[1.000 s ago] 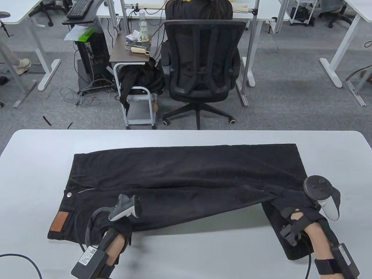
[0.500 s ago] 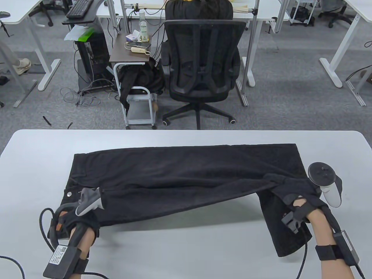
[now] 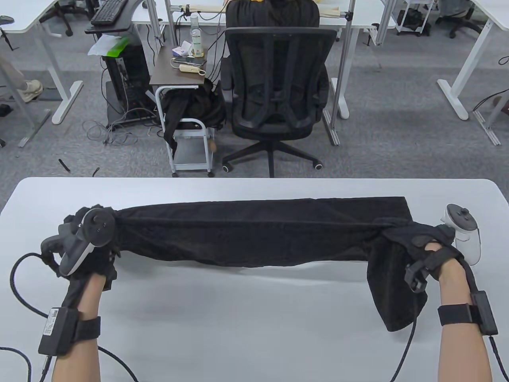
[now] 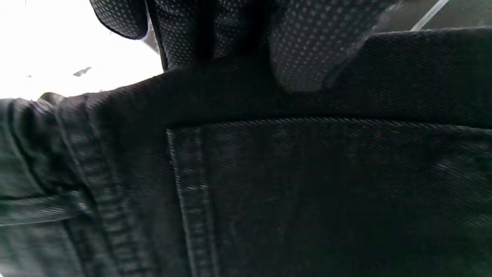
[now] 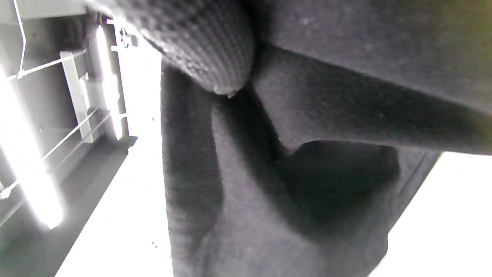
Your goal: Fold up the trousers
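Note:
Black trousers (image 3: 254,230) stretch left to right across the white table (image 3: 238,318), the near leg lifted over the far leg. My left hand (image 3: 93,238) grips the waist end at the left; the left wrist view shows my gloved fingers (image 4: 307,50) on the dark denim (image 4: 307,184) above a stitched pocket seam. My right hand (image 3: 423,242) grips the near leg close to its cuff at the right, and the loose cuff end (image 3: 393,294) hangs down toward me. In the right wrist view a gloved fingertip (image 5: 207,50) presses into the bunched cloth (image 5: 288,184).
A black office chair (image 3: 278,91) stands beyond the table's far edge, with a small cart (image 3: 187,119) to its left. Cables (image 3: 24,286) trail from both wrists over the near part of the table.
Both hands have moved away from me, carrying the near leg and waist up and over the far leg. My left hand went from the near waist corner to the far left.

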